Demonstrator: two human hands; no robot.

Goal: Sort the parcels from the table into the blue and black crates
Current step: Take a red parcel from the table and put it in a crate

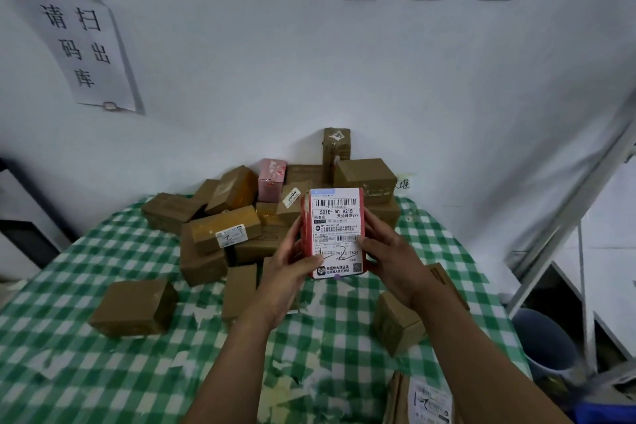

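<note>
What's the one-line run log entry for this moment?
phase: inspect | left hand: grips red parcel | right hand: grips red parcel | parcel: upright, label facing camera | table: brown parcels piled

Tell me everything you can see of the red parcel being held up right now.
The red parcel is a small box, held upright above the checked table. A white shipping label with barcodes, printed text, a QR code and pen scribbles covers its facing side. The left hand grips its left edge, thumb on the label's lower corner; the right hand grips its right edge.
</note>
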